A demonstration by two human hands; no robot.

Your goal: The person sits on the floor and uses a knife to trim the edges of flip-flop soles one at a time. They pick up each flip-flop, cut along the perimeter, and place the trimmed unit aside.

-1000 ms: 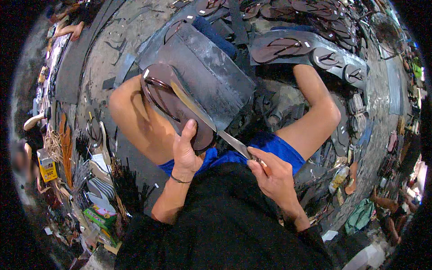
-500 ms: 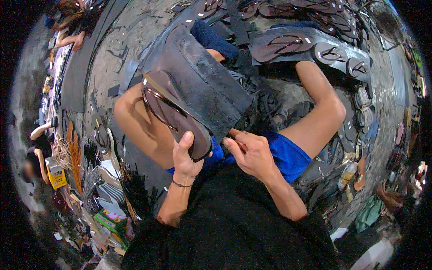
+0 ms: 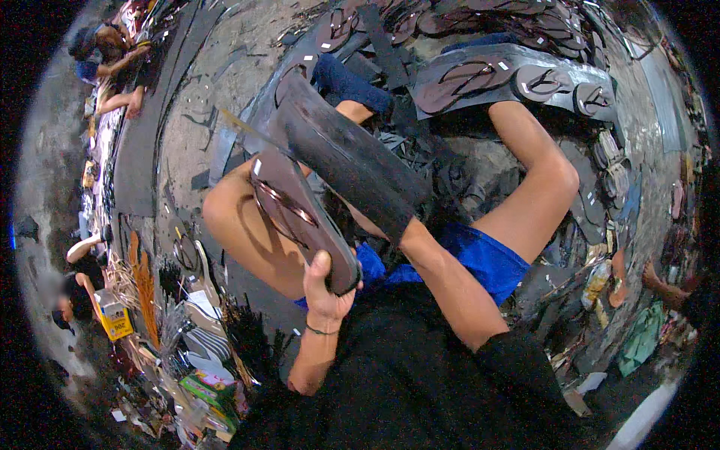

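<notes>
A dark brown flip-flop (image 3: 296, 199) with glossy straps is held upright in my left hand (image 3: 328, 294), thumb across the heel end and fingers round the edge. It stands in front of my left knee. My right forearm reaches up to a dark, sheet-like flap (image 3: 352, 146) lying over my lower leg. My right hand is hidden under or behind that flap, so its fingers do not show. A blurred yellowish strip (image 3: 241, 124) sticks out beyond the flip-flop's toe end; I cannot tell what it is.
Several brown flip-flops (image 3: 465, 84) lie on a grey sheet beyond my right knee, with more behind. Dark offcuts (image 3: 450, 180) litter the floor between my legs. At the left are a yellow box (image 3: 115, 321), brooms (image 3: 142, 289) and other people's arms.
My right hand has gone from beside the flip-flop's heel to behind the dark flap, which now stands raised and folded. The flip-flop has shifted slightly right and down.
</notes>
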